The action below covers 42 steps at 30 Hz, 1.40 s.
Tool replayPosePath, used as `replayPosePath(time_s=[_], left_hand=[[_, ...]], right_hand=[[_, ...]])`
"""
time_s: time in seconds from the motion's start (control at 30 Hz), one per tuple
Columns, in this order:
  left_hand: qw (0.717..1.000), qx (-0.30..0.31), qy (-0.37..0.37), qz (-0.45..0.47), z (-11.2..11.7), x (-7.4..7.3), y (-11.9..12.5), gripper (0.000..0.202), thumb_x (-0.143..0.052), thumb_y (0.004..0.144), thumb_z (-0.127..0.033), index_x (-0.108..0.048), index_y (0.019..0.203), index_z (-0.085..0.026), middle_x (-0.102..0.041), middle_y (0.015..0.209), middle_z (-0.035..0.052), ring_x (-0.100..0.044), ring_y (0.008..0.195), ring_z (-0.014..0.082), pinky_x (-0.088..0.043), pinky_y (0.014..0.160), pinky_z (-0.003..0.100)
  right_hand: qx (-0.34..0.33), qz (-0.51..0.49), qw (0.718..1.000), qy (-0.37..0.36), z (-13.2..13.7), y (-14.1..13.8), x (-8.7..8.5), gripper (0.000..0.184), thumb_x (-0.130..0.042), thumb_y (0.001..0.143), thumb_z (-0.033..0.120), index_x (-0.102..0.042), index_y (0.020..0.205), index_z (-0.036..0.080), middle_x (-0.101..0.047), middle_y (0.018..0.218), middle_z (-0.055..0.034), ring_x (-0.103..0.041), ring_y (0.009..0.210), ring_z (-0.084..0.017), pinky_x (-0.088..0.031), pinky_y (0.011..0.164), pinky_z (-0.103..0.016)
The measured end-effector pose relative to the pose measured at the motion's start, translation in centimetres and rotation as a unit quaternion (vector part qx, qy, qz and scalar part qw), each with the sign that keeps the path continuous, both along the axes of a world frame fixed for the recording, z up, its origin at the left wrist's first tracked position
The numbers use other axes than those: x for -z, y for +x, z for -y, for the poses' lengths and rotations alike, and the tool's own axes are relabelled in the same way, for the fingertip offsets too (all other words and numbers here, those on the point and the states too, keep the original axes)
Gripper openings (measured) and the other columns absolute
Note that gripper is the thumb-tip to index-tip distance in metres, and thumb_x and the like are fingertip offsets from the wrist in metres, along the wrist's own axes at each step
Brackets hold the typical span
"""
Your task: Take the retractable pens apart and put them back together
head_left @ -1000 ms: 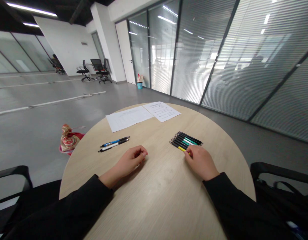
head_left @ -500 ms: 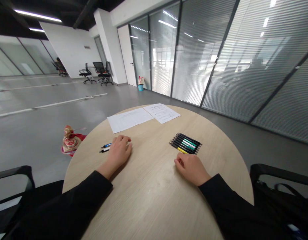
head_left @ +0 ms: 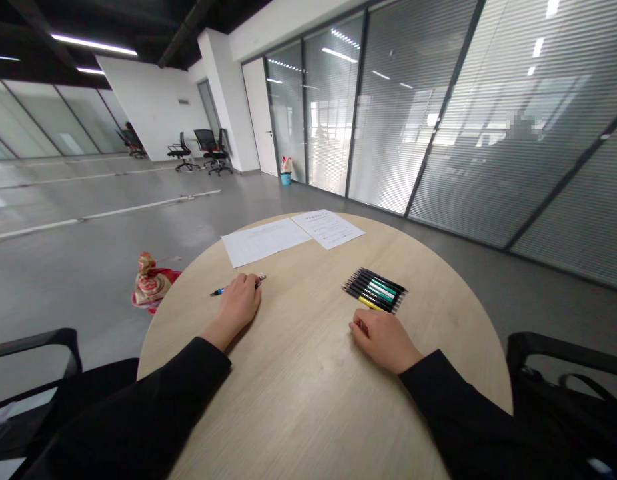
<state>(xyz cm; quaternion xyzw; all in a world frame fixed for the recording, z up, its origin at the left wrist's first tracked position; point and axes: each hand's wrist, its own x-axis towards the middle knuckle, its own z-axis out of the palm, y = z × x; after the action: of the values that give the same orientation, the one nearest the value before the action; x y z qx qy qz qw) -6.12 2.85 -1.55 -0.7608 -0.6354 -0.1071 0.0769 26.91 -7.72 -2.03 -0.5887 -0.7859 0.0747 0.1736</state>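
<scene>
My left hand (head_left: 239, 303) rests on the table, fingers curled down over a blue-and-black pen (head_left: 218, 292). The pen's two ends stick out on either side of the hand, and its middle is hidden. Whether a white-and-black pen also lies under this palm cannot be seen. My right hand (head_left: 383, 339) lies on the tabletop as a loose fist, with nothing visible in it. Just beyond it is a row of several pens (head_left: 374, 291) side by side, mostly black, with green, white and yellow barrels among them.
Two printed paper sheets (head_left: 265, 242) lie at the far side of the round wooden table (head_left: 308, 400). Black armchairs stand at left (head_left: 63, 347) and right (head_left: 553, 347). A red-and-beige bag (head_left: 153, 283) sits on the floor beside the table's left edge.
The white-and-black pen that showed beside my left hand is out of sight now, and the blue pen's far end has come into view. My right hand has stayed put. The view has shifted slightly.
</scene>
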Motion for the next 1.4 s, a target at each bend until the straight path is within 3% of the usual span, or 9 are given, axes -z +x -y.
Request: replayPosePath(time_s=[0.2,0.33,0.53,0.77,0.83,0.97,1.17,1.3,1.4], left_hand=[[0.999,-0.003,-0.038,0.007,0.6,-0.5,0.3,0.027,-0.04,0.097,-0.027,-0.062,0.104,-0.013,-0.067,0.103,0.0165,-0.064,0.092,0.0292,-0.049,0.083,0.041],[0.991,0.1,-0.052,0.069,1.9,-0.8,1.4,0.02,-0.047,0.094,-0.03,-0.062,0.088,-0.018,-0.067,0.092,0.0118,-0.062,0.086,0.0267,-0.047,0.079,0.038],[0.918,0.2,-0.168,0.3,4.2,-1.8,3.9,0.027,-0.046,0.096,-0.042,-0.057,0.086,-0.02,-0.056,0.07,-0.0001,-0.05,0.065,0.017,-0.038,0.062,0.028],[0.808,0.132,-0.24,0.522,4.8,-1.5,4.7,0.031,-0.054,0.093,-0.051,-0.049,0.089,-0.021,-0.038,0.056,-0.0095,-0.036,0.047,0.0099,-0.026,0.048,0.023],[0.775,0.128,-0.271,0.556,4.8,-1.4,4.8,0.033,-0.057,0.091,-0.053,-0.046,0.088,-0.022,-0.042,0.053,-0.0096,-0.039,0.045,0.0096,-0.027,0.046,0.022],[0.727,0.154,-0.306,0.595,5.0,-1.4,5.2,0.034,-0.065,0.088,-0.049,-0.046,0.085,-0.021,-0.057,0.058,-0.0052,-0.048,0.049,0.0091,-0.034,0.05,0.021],[0.691,0.16,-0.307,0.635,5.1,-1.3,5.3,0.032,-0.072,0.084,-0.042,-0.051,0.086,-0.019,-0.064,0.065,-0.0012,-0.054,0.057,0.0104,-0.039,0.056,0.022],[0.674,0.151,-0.296,0.66,4.9,-0.9,5.1,0.03,-0.073,0.083,-0.039,-0.051,0.086,-0.019,-0.066,0.067,-0.0007,-0.056,0.057,0.0102,-0.038,0.057,0.022],[0.691,0.159,-0.279,0.647,4.3,-0.7,5.0,0.029,-0.073,0.083,-0.039,-0.053,0.084,-0.018,-0.066,0.068,-0.0008,-0.055,0.059,0.0099,-0.039,0.058,0.022]], right_hand=[[-0.02,-0.012,1.0,-0.006,0.2,-0.3,-0.1,0.017,-0.056,0.095,0.02,-0.063,0.08,0.019,-0.067,0.075,-0.0016,-0.062,0.074,-0.017,-0.034,0.067,-0.027],[-0.066,-0.026,0.997,-0.019,0.6,-0.9,-0.3,0.014,-0.057,0.095,0.02,-0.066,0.083,0.019,-0.068,0.078,-0.0021,-0.063,0.077,-0.017,-0.036,0.07,-0.027],[-0.109,-0.042,0.992,-0.044,1.0,-1.5,-0.2,0.013,-0.058,0.095,0.021,-0.066,0.086,0.019,-0.071,0.082,-0.0031,-0.063,0.08,-0.017,-0.038,0.074,-0.027],[-0.13,-0.087,0.987,-0.04,1.2,-1.6,-0.3,0.01,-0.058,0.094,0.019,-0.065,0.088,0.019,-0.067,0.085,-0.0024,-0.06,0.081,-0.017,-0.041,0.075,-0.028],[-0.128,-0.126,0.983,-0.035,1.2,-1.7,-0.2,0.007,-0.06,0.094,0.021,-0.066,0.097,0.019,-0.066,0.089,-0.0032,-0.06,0.084,-0.018,-0.043,0.077,-0.028],[-0.128,-0.191,0.973,-0.005,0.9,-1.9,0.2,0.031,-0.062,0.095,0.027,-0.059,0.124,0.017,-0.065,0.109,-0.0095,-0.059,0.103,-0.023,-0.045,0.093,-0.035],[-0.132,-0.209,0.968,-0.027,-0.4,-2.6,1.2,0.043,-0.07,0.086,0.018,-0.058,0.128,0.018,-0.068,0.106,-0.0074,-0.06,0.098,-0.023,-0.046,0.09,-0.037],[-0.105,-0.207,0.973,-0.01,-1.5,-3.0,1.3,0.025,-0.065,0.085,0.01,-0.064,0.108,0.02,-0.068,0.092,-0.0036,-0.061,0.085,-0.02,-0.045,0.078,-0.031],[-0.081,-0.2,0.976,0.031,-2.6,-2.7,0.7,0.01,-0.06,0.091,0.013,-0.066,0.096,0.019,-0.068,0.086,-0.0028,-0.06,0.077,-0.019,-0.042,0.072,-0.029]])
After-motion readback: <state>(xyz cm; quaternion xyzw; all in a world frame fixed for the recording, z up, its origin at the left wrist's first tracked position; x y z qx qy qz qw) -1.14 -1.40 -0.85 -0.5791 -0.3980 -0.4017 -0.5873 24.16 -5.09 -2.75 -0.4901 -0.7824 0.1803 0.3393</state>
